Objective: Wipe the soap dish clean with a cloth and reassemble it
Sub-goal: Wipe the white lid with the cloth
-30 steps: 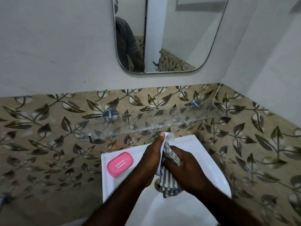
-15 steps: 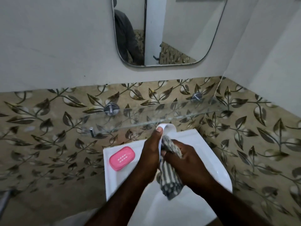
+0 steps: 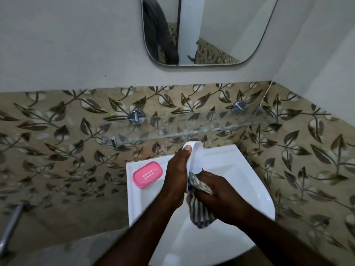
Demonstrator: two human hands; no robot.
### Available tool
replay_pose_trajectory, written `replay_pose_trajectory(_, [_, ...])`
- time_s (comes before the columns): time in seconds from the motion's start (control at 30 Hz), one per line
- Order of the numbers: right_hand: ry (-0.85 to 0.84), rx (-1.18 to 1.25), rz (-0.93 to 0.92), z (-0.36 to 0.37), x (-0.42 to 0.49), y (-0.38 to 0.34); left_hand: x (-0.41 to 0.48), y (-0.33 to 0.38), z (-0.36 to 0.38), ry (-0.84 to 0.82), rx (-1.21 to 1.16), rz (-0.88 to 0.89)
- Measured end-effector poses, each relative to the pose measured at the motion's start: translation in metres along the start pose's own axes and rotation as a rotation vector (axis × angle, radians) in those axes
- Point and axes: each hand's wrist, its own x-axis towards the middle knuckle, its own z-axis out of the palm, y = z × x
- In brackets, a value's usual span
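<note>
White tray (image 3: 196, 156) held on edge over the sink (image 3: 249, 169), cloth (image 3: 199, 214) at its near end.

The tray's long axis runs far to near, its far end raised toward the shelf (image 3: 192, 123). The left hand (image 3: 176, 177) grips its left side, thumb up along the rim. The right hand (image 3: 217, 191), curled round the bunched cloth, presses it against the tray's near end from the right. The pink part (image 3: 147, 174) lies flat on the sink's far-left ledge, just left of the left hand, so refitting probably means carrying the tray left.
</note>
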Motion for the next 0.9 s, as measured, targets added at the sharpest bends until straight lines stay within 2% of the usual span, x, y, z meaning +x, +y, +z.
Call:
replay_pose_trajectory(0.07, [-0.009,-0.207,-0.03,0.002,0.004,0.007,0.001,0.002,0.001,0.018,0.026,0.0])
replay_pose_trajectory(0.13, [0.049,-0.218,-0.032,-0.002,0.011,0.006,0.002,0.004,0.007,0.013,0.068,0.046])
replay_pose_trajectory(0.2, [0.079,-0.012,0.036,-0.007,0.015,0.0,0.0,0.004,0.01,-0.005,0.114,0.113])
replay_pose_trajectory(0.3, [0.004,0.448,0.126,-0.008,0.014,-0.01,0.002,0.005,0.01,-0.053,0.145,0.247])
replay_pose_trajectory(0.33, [0.034,0.493,0.121,-0.006,0.012,-0.01,0.005,0.005,0.009,-0.076,0.164,0.27])
replay_pose_trajectory(0.37, [0.081,0.453,0.098,-0.002,0.011,-0.007,0.007,0.005,0.009,-0.087,0.177,0.26])
replay_pose_trajectory(0.43, [0.131,0.223,-0.001,0.004,0.009,0.003,0.011,0.005,0.01,-0.052,0.167,0.181])
replay_pose_trajectory(0.53, [0.057,-0.221,-0.224,0.007,0.006,0.026,0.02,0.003,0.005,0.006,0.102,-0.084])
replay_pose_trajectory(0.6, [0.038,-0.409,-0.297,0.008,0.006,0.038,0.023,0.003,-0.001,-0.077,0.106,-0.221])
replay_pose_trajectory(0.67, [0.075,-0.448,-0.316,0.01,0.007,0.042,0.024,0.003,-0.002,-0.158,0.131,-0.265])
replay_pose_trajectory(0.77, [0.17,-0.258,-0.212,0.019,0.009,0.042,0.024,-0.002,-0.002,-0.182,0.098,-0.289])
replay_pose_trajectory(0.83, [0.242,0.037,-0.016,0.019,0.012,0.028,0.017,-0.011,-0.007,-0.196,-0.011,-0.277])
replay_pose_trajectory(0.9, [0.235,0.441,0.148,0.019,0.014,0.013,0.01,-0.027,-0.012,-0.23,-0.184,-0.239])
